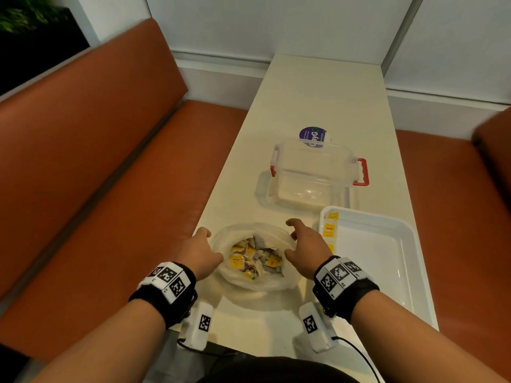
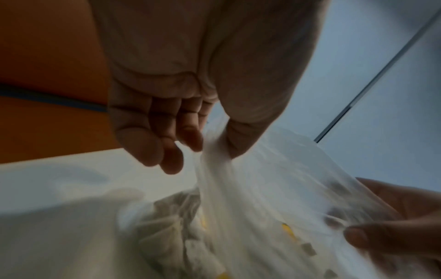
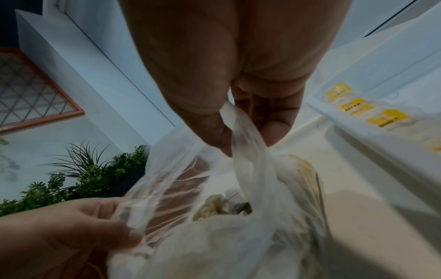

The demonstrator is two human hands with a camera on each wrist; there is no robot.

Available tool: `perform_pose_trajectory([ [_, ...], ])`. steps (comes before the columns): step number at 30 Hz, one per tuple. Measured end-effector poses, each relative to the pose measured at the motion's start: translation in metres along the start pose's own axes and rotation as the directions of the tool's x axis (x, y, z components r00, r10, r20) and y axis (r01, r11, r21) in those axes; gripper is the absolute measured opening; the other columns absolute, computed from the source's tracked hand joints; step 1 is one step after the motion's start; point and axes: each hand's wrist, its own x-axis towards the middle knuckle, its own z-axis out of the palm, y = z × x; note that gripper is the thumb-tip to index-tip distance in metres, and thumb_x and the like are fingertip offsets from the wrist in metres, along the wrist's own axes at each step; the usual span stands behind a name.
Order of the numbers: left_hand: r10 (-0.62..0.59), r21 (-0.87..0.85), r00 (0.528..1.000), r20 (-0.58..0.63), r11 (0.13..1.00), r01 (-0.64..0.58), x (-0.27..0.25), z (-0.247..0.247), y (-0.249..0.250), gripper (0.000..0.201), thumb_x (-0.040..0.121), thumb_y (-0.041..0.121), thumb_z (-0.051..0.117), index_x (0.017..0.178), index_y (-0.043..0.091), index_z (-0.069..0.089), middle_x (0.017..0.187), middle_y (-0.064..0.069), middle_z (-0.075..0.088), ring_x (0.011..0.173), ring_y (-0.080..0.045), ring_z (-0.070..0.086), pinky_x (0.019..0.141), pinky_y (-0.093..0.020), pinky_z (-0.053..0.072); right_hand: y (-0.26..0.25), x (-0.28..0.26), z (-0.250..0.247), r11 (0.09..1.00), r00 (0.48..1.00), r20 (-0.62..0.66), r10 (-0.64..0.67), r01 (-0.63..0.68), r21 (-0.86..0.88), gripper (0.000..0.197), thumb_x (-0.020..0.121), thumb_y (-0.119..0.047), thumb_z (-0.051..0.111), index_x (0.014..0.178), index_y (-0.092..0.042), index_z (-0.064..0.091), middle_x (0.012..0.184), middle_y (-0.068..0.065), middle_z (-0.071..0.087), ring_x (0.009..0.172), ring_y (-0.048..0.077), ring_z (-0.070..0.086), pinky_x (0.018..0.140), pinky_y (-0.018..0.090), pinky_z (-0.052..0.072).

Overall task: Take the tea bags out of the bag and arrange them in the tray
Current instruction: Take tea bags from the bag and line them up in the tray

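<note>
Both hands pinch the rim of the thin plastic bag (image 1: 253, 277), the left hand (image 1: 199, 251) on its left edge and the right hand (image 1: 305, 248) on its right, each with thumb and fingers closed on the film, spreading the mouth wide over the heap of tea bags (image 1: 253, 258) inside. Just right of the bag, the white tray (image 1: 387, 225) holds a few yellow-tagged tea bags along its near-left wall. This looks like the opening step; next, one hand should probably let go and reach in for a tea bag.
</note>
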Motion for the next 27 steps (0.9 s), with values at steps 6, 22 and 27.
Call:
perform_pose_trajectory([
  [6,0.425,0.117,0.878,-0.221,0.905,-0.409,-0.014,-0.013,0.034,0.024,0.089,0.028,0.064,0.109,0.016,0.059,0.094,0.004,0.056,0.086,-0.012,0.051,0.075,-0.025,0.042,-0.004,0.001,0.004,0.999,1.000,-0.028,-0.010,0.011,0.036,0.062,0.086,-0.011,0.059,0.142,-0.019,0.033,0.123,0.007,0.056,0.110,0.023,0.054,0.089,0.025,0.040],
  [22,0.483,0.755,0.765,0.426,0.276,-0.595,0.029,0.050,0.062,0.035,0.089,0.036,0.058,0.118,0.016,0.062,0.117,-0.005,0.063,0.106,-0.025,0.061,0.089,-0.035,0.047,0.001,-0.006,-0.001,0.997,0.999,-0.032,0.017,-0.014,0.078,0.060,0.086,-0.009,0.059,0.141,-0.018,0.036,0.118,0.004,0.056,0.105,0.020,0.055,0.084,0.021,0.038],
  [27,0.464,0.741,0.771,0.435,0.302,-0.600,0.028,0.048,0.066,0.032,0.092,0.031,0.054,0.118,0.013,0.061,0.115,-0.007,0.065,0.103,-0.026,0.063,0.084,-0.032,0.047,0.002,-0.008,-0.004,0.997,0.999,-0.025,0.020,-0.018,0.076,0.060,0.086,-0.008,0.059,0.141,-0.019,0.036,0.117,0.003,0.056,0.102,0.019,0.055,0.081,0.020,0.039],
])
